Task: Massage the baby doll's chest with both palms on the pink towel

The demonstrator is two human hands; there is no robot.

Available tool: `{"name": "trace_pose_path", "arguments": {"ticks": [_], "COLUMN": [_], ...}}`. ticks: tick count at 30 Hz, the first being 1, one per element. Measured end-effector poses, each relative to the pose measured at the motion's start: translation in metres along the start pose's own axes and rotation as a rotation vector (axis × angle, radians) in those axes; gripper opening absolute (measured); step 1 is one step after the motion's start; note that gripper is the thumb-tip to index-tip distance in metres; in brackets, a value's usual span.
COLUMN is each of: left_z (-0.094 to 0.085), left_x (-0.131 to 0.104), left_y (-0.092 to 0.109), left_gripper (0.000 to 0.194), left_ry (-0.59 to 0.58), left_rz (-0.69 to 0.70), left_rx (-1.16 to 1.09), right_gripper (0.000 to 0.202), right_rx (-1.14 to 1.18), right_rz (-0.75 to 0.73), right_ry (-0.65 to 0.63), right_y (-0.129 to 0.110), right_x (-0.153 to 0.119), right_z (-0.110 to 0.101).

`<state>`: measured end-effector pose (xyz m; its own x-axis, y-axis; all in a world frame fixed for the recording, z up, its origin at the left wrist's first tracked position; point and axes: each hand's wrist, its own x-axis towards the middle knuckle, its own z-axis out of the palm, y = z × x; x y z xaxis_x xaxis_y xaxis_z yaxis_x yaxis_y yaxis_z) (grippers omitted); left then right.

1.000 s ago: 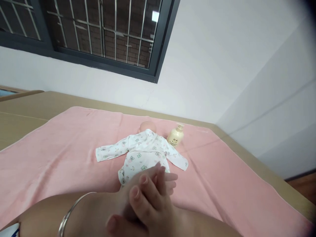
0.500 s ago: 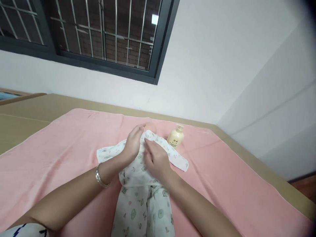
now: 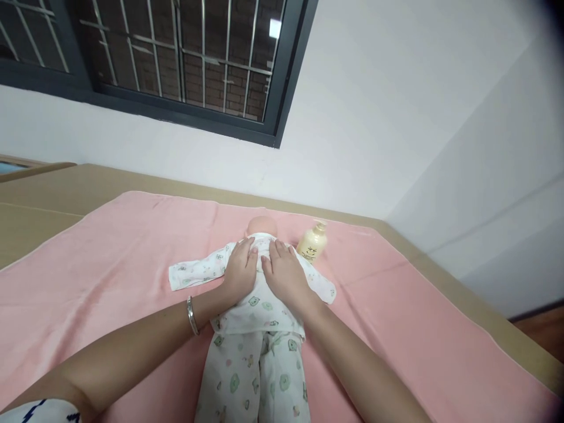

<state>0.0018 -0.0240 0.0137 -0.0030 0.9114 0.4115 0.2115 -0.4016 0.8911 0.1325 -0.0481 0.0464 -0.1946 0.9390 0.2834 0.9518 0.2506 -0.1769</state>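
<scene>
A white wall and a barred, dark-framed window rise behind a wooden surface, on which a pink blanket lies spread, probably to give a soft, clean layer between the wood and what rests on it. The doll lies along the middle of that blanket, its head toward the wall and its legs toward you; laid this way, its length runs straight out from your body, so both your arms can come at it evenly. The sleeves stretch out to either side, which leaves the trunk clear for your palms.

Your left hand and right hand lie side by side on the upper trunk, just below the head, thumbs turned toward each other with a narrow gap between. Neither clasps anything: the fingers are flat and extended, which would spread contact over the shirt rather than pinch it. How hard you press, you cannot tell from this view. The pump bottle stands beside the shoulder on your right, close to your right hand, presumably for easy reach; the sleeve and shoulder hide its base.
</scene>
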Motion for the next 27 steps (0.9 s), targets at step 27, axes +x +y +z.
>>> {"name": "trace_pose_path", "arguments": {"ticks": [27], "left_z": [0.001], "left_x": [0.001], "left_y": [-0.004], "left_gripper": [0.050], "left_ry": [-0.223], "left_rz": [0.162], "left_rx": [0.732], "right_gripper": [0.056], "right_rx": [0.169], "right_rz": [0.085], "right_ry": [-0.053], "right_y": [0.026], "right_x": [0.019], "right_z": [0.007]}}
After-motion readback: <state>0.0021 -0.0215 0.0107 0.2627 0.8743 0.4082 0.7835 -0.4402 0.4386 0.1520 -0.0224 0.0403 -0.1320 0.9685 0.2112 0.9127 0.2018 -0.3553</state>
